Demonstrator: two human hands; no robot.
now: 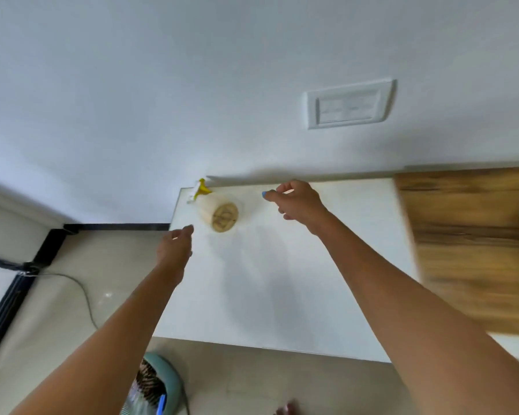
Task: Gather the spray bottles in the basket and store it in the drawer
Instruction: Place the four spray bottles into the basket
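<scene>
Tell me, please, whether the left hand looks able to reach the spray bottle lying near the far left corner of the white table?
Probably yes. The left hand is open just short of the spray bottle, and nothing lies between them on the white table; the right hand is off to the bottle's other side.

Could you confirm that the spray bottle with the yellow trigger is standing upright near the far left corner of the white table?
Not quite: in the head view the spray bottle is lying on its side, base toward the camera, near the far left corner of the white table.

spray bottle [219, 212]: showing pale yellowish body, yellow-and-white trigger head
tabletop [282, 280]: appearing plain white
board [474, 250]: showing brown wood grain
wall plate [349, 104]: reading white
fingernail [264, 194]: showing blue
</scene>
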